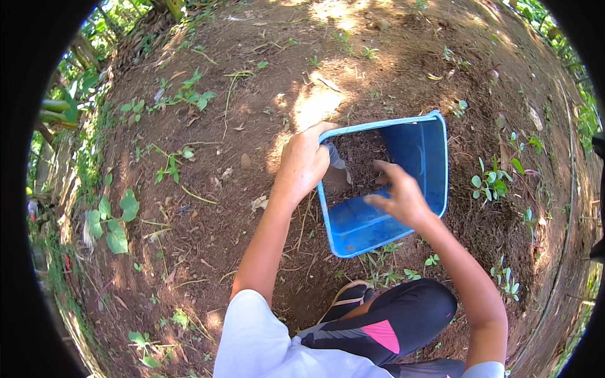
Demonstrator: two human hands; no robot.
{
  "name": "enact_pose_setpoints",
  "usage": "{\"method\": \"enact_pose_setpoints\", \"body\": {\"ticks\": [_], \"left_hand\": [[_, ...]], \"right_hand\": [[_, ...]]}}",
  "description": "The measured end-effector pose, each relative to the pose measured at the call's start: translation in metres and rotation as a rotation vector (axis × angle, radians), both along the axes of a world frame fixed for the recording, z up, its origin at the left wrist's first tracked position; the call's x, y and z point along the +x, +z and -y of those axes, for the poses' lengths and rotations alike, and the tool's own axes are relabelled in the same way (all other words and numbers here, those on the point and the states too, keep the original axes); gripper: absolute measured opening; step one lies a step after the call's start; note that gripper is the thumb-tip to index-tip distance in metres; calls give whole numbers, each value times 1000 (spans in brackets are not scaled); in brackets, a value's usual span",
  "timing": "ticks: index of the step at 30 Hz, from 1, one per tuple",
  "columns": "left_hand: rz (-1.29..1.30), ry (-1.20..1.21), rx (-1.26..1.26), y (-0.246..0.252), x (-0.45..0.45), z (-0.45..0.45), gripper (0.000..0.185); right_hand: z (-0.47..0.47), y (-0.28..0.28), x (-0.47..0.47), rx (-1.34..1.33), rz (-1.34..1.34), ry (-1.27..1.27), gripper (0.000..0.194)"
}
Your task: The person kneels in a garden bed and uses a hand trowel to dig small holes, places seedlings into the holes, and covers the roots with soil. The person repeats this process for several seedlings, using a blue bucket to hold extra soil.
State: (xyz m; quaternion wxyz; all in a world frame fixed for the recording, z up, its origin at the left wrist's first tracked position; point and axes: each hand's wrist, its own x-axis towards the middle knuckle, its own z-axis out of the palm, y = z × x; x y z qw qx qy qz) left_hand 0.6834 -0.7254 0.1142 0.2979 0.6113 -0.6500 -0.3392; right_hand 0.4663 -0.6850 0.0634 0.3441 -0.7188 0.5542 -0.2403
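A blue plastic bin (pixel 420 156) stands on the ground before me, its squarish mouth facing up. Dark soil (pixel 361 146) lies at its bottom, with a translucent plastic piece (pixel 336 157) along the left inner side. My left hand (pixel 306 158) grips the bin's rim at the upper left corner; some fingers are hidden by the wall. Over the bin's mouth is my right hand (pixel 399 193), slightly blurred, with thumb and fingers apart and nothing visible between them. Its fingertips point left, above the soil.
Bare brown soil (pixel 246 118) with dry leaves and twigs surrounds the bin. Leafy seedlings (pixel 491 182) grow to the right, and broad-leaved plants (pixel 113 219) to the left. A long thin line (pixel 571 165) runs along the right side. My shoe (pixel 347 300) is just below the bin.
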Motion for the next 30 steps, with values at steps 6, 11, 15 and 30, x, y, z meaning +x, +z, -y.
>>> {"method": "enact_pose_setpoints", "body": {"ticks": [6,11,15,30], "left_hand": [[132,19,-141,11,-24,2,37],[176,-30,-230,14,-41,11,22],[150,-65,-155,21,-48,23,35],[196,-130,-232,27,-63,33,31]], "right_hand": [[29,-27,55,-118,104,-23,68],[37,-19,24,-109,-19,-81,47],[32,-14,-28,-205,269,-305,38],[6,4,-46,53,-819,193,21]]}}
